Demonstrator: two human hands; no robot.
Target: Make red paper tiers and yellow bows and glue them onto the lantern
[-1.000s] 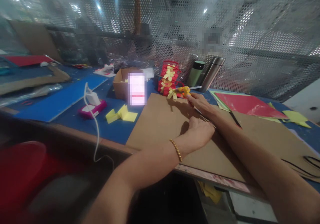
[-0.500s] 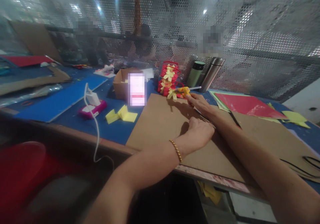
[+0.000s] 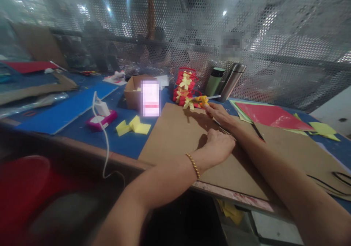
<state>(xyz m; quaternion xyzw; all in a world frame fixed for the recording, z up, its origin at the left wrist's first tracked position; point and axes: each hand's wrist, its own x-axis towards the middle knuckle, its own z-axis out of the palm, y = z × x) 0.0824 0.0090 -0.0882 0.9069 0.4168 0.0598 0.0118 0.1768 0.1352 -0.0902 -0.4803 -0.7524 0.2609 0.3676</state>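
Perforated metal mesh backs a blue worktable (image 3: 128, 143) covered by a brown cardboard sheet (image 3: 178, 136). On the sheet, the left hand (image 3: 221, 145) rests curled into a loose fist; whether it holds anything cannot be told. Farther off, the right hand (image 3: 219, 113) grips yellow-handled scissors (image 3: 202, 99), just beside red-and-yellow paper decorations (image 3: 185, 86).

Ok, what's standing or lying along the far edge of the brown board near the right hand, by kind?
Metal flasks, one green-capped and one steel: 2
Stack of red-and-yellow paper ornaments: 1
Small brown cardboard box: 1
Red paper sheet: 1
Total: 5
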